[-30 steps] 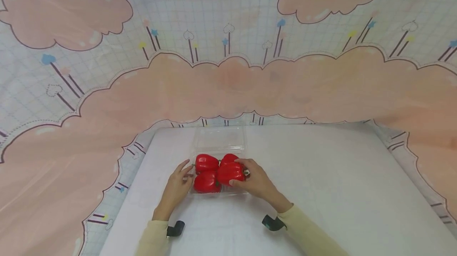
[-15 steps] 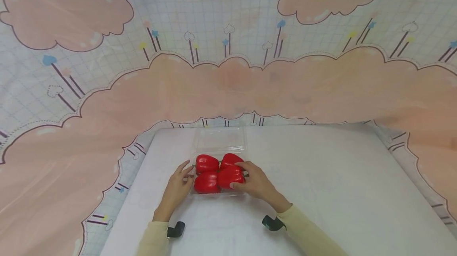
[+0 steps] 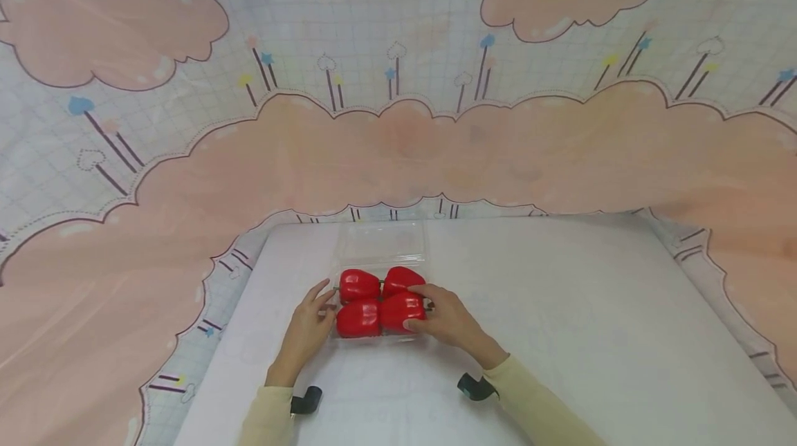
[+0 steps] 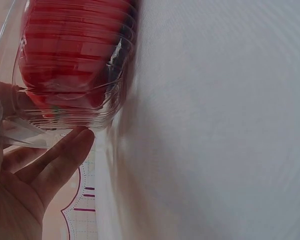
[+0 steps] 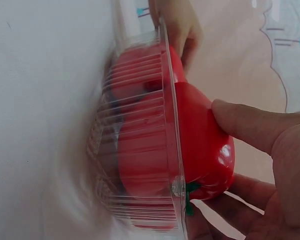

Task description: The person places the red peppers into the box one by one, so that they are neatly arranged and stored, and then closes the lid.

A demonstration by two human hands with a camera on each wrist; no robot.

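A clear plastic clamshell container [image 3: 376, 339] stands on the white table, holding several red bell peppers. My right hand [image 3: 451, 318] grips the front right bell pepper [image 3: 400, 312], thumb on one side and fingers on the other; its green stem [image 5: 190, 197] is at the container's rim. That pepper bulges above the rim in the right wrist view. The front left bell pepper [image 3: 358, 319], back left bell pepper [image 3: 358, 285] and back right bell pepper [image 3: 402, 280] sit around it. My left hand [image 3: 308, 321] touches the container's left end, with fairly straight fingers [image 4: 65, 160] against the ribbed wall.
The container's clear lid [image 3: 381, 242] lies folded back at the far side. White cloth covers the table [image 3: 560, 308]. Behind it hangs a patterned curtain [image 3: 473, 155] with clouds. A black wrist mount [image 3: 476, 387] is worn on each forearm.
The front right bell pepper has gone down lower among the others, and my right hand has moved down slightly with it. My left hand has stayed at the container's left end.
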